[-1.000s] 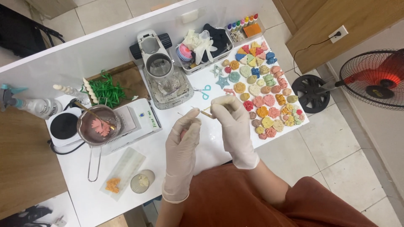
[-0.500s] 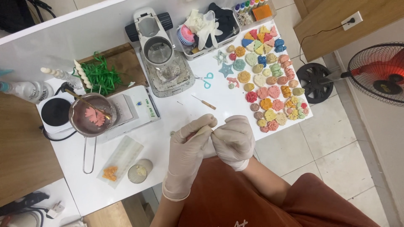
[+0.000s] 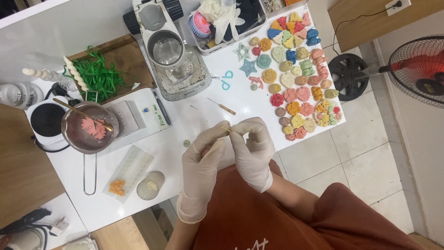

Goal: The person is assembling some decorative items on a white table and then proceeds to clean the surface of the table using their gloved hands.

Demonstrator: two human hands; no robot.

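Observation:
Both hands wear white gloves and meet over the near edge of the white table (image 3: 199, 120). The fingertips of my left hand (image 3: 203, 162) and my right hand (image 3: 252, 148) pinch a small thin yellowish stick (image 3: 226, 130) between them. A wooden-handled needle tool (image 3: 222, 106) lies on the table just beyond the hands. To the far right of them lie several colourful moulded shapes (image 3: 296, 88), such as flowers, hearts and stars.
A saucepan (image 3: 88, 127) with pink pieces sits by a white scale (image 3: 138, 115) and a black hot plate (image 3: 46, 119). Behind them are green shreds (image 3: 97, 76), a grey machine (image 3: 171, 51), a tray of gloves (image 3: 226, 18) and blue scissors (image 3: 226, 79). A fan (image 3: 416, 69) stands on the floor.
My hands have drawn back from beside the moulded shapes toward my body and come together. The needle tool now lies on the table.

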